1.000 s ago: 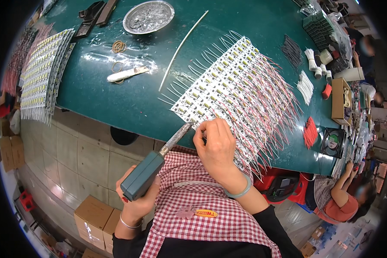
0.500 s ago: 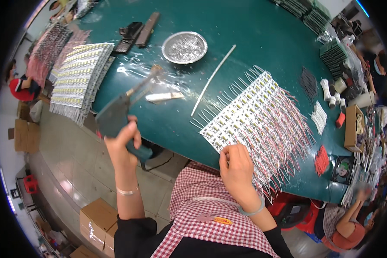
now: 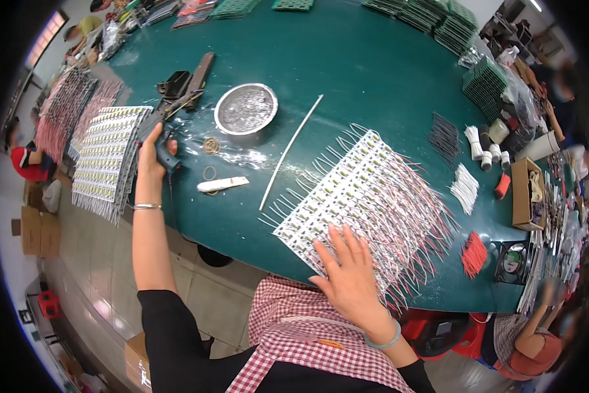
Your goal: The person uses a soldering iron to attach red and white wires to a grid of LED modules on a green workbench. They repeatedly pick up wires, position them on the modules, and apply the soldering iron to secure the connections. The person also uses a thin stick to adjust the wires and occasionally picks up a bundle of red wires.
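Observation:
My left hand [image 3: 152, 154] is wrapped round the handle of a dark pistol-shaped soldering gun [image 3: 168, 159] at the left of the table. Its long thin tip points toward a dark stand [image 3: 199, 75]. Spread flat, my right hand [image 3: 348, 275] rests on the lower edge of a white circuit-board panel [image 3: 347, 180]. Rows of yellow-green components cover that panel. Thin white wires stick out from its upper left side, and many red and white wires fan over its right side.
A metal bowl [image 3: 246, 110] of silvery bits, a white-wrapped stick [image 3: 222, 184] and a thin white rod [image 3: 291, 152] lie mid-table. Stacked panels [image 3: 111, 154] stand left. Wire bundles [image 3: 465, 188], a small fan [image 3: 513, 261] and an open box [image 3: 528, 193] are right. Other people sit around.
My left hand has carried the soldering gun left and up, toward the dark stand. My right hand has gone from curled fingers at the panel's edge to lying flat on it.

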Available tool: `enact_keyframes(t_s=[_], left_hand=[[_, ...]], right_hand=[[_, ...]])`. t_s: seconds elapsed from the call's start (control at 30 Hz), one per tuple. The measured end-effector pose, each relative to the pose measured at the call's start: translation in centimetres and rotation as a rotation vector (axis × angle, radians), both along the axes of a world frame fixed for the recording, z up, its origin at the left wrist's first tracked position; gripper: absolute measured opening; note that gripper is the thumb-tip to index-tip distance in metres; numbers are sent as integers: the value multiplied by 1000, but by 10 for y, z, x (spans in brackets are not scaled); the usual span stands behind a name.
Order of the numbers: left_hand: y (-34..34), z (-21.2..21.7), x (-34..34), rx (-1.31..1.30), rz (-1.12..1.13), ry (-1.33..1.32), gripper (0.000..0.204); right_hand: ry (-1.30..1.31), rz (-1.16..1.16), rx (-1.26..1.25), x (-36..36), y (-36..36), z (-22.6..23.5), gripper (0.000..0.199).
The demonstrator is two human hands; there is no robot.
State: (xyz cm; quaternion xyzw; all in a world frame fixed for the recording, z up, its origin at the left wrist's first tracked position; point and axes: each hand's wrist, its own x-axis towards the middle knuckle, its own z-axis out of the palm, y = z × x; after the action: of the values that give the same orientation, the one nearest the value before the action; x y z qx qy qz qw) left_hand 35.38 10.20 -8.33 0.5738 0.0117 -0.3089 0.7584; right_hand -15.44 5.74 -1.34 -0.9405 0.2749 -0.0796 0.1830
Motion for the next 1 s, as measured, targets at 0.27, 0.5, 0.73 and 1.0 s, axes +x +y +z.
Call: enact_keyframes(t_s=[0.27,0.5,0.73,1.0], left_hand=[[20,31,-93,979,96,-1365,19],[-51,36,-243,778,-591,-1485,29],[-48,40,-242,842,-555,-1395,20],[75,83,-373,102,-732,-1163,18]], right_hand=[[55,93,95,-18,1,-14,80],[-8,112,98,-22,1,-15,77],[-43,112,162,-23,0,-12,76],[-1281,-213,1355,-22,-3,22,43]])
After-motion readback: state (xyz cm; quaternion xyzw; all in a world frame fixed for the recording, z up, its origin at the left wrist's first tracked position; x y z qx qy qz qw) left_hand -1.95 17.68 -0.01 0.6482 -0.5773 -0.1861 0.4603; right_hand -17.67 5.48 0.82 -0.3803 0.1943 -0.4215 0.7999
